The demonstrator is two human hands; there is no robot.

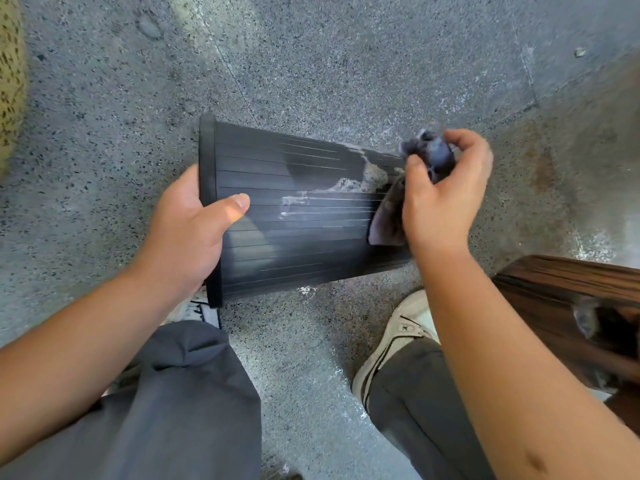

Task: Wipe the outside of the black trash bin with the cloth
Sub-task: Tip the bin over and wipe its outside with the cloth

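left hand (194, 223) gripped the rim end of the black trash bin (298, 216), held on its side above the floor (104, 98) | right hand (446, 188) clutched the cloth (391, 216) against the base end | pale residue (360, 174) remained mid-wall; wiping seemingly partway

Speckled grey terrazzo floor (311, 64) with thin joint lines fills the view. Two pale sneakers stand on it, one near centre-right (394, 341), one partly hidden at left (194, 311). Grey trouser legs (180, 393) occupy the near edge. Dark wooden furniture (571, 299) sits at right; a yellowish patterned object (10, 81) lies far left.
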